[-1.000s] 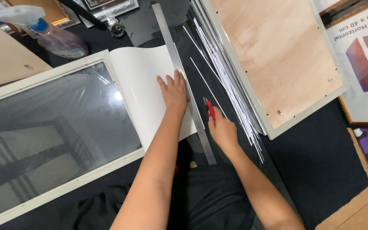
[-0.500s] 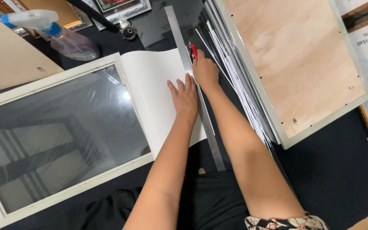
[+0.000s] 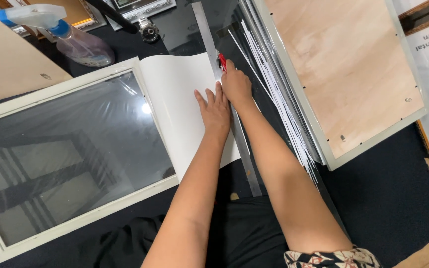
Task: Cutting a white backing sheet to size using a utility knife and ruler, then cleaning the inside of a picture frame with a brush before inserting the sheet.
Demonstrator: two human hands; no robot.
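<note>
The work surface is a black mat [image 3: 398, 198] crowded with framing stock. A white frame [image 3: 75, 233] with a reflective pane lies at the left; the pane mirrors overhead structure. A second frame lies face down at the upper right, showing its plywood back [image 3: 343, 64], with a fan of thin white strips [image 3: 284, 114] along its left edge. A spray bottle [image 3: 70, 39] and a small round metal object [image 3: 148, 31] lie at the top, beside ornate frame corners. A white sheet [image 3: 179, 99] lies just right of the white frame, its top edge bowed upward. A steel ruler [image 3: 207, 34] lies along the sheet's right edge; its long axis runs from the top centre down and slightly right, toward the person. The left hand [image 3: 215, 110] rests flat, fingers spread and extended, pressing on the sheet and the ruler edge. The right hand [image 3: 236, 85] is closed around a red cutter [image 3: 221, 61], set against the ruler's right edge near the sheet's top. The cutter's blade is hidden by the hand. The ruler's top end is cut off by the frame edge, and its middle is covered by the hands.
</note>
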